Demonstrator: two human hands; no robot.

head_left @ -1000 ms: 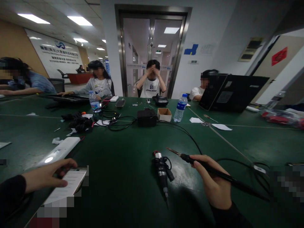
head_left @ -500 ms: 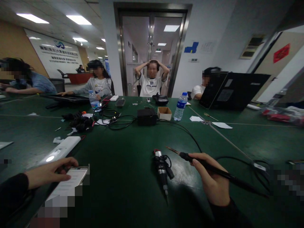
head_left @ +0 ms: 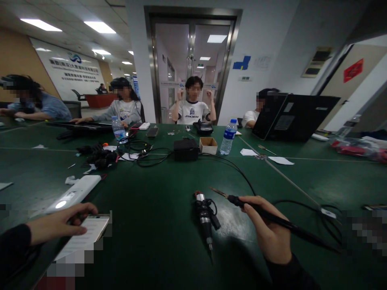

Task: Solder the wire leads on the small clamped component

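Observation:
My right hand (head_left: 270, 229) is closed around the black handle of a soldering iron (head_left: 263, 213), its coppery tip pointing up and left above the table. Just left of that tip, an electric screwdriver (head_left: 205, 219) with a cord bundled round it lies on the green table, bit toward me. At the left, my left hand (head_left: 65, 221) hovers over or touches a lit phone (head_left: 83, 233). Its thumb and index finger are apart, while the other fingers are curled and partly hidden. Blurring blocks cover the phone's lower part.
A white device with a lamp (head_left: 75, 193) lies beyond my left hand. Farther back are tangled black cables (head_left: 102, 155), a black box (head_left: 185, 150), a small cardboard box (head_left: 208, 146) and water bottles (head_left: 229, 137). A cable (head_left: 242, 169) crosses toward the right. Several people sit opposite.
Across the table, the seated person has lowered both hands from the head to beside it. My view has shifted slightly; my hands, the soldering iron and the electric screwdriver stay nearly as they were.

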